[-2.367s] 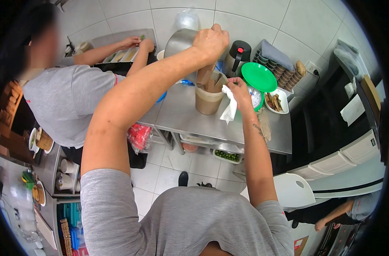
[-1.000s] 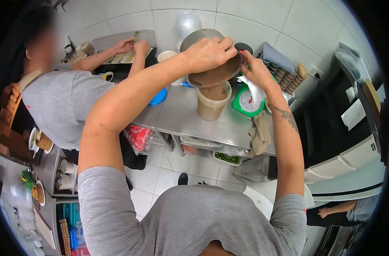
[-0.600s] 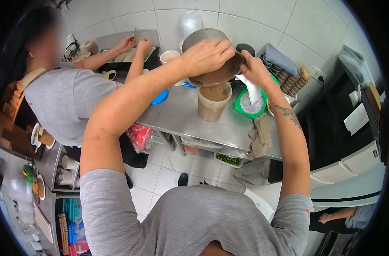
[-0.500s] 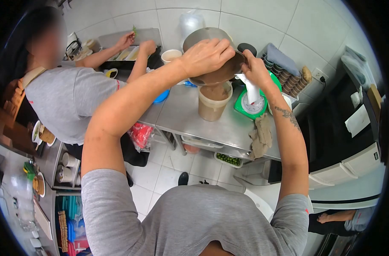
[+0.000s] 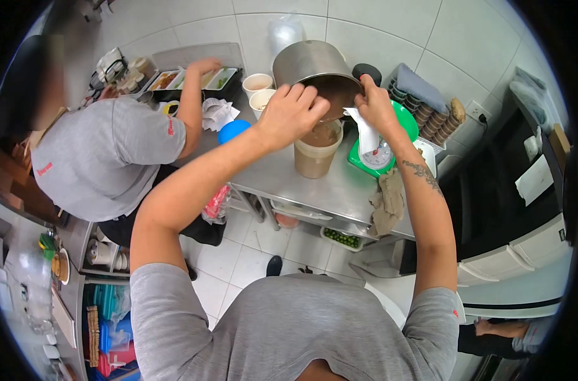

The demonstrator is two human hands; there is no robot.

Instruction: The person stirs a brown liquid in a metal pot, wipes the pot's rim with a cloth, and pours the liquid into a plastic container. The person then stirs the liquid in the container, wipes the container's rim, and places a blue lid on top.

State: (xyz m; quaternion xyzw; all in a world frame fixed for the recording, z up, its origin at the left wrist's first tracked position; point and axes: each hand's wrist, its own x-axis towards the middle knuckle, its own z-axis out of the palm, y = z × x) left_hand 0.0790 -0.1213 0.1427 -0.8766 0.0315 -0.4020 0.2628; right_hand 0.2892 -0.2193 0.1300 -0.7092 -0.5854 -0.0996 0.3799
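A steel pot (image 5: 307, 58) is tilted with its mouth toward me, brown paste coating its inside. Below it stands a plastic tub (image 5: 315, 162) with brown thick contents near its rim. My right hand (image 5: 376, 105) is closed on the pot's right rim, with a white paper or cloth (image 5: 365, 134) hanging below the fingers. At the pot's mouth is my left hand (image 5: 292, 117), fingers bent and closed; whatever they hold is hidden. Right of the tub sits a green kitchen scale (image 5: 364, 166), partly covered by the white piece.
Two paper cups (image 5: 257, 82) and a blue lid (image 5: 234, 131) lie left of the pot. A co-worker (image 5: 111, 152) reaches over food trays at left. A brown cloth (image 5: 387, 202) hangs over the counter edge (image 5: 340, 206). Stacked cups (image 5: 432, 120) stand at right.
My left hand has moved down and left from the pot's upper rim. The pot's mouth shows more. The co-worker has leaned back, one hand now over the trays.
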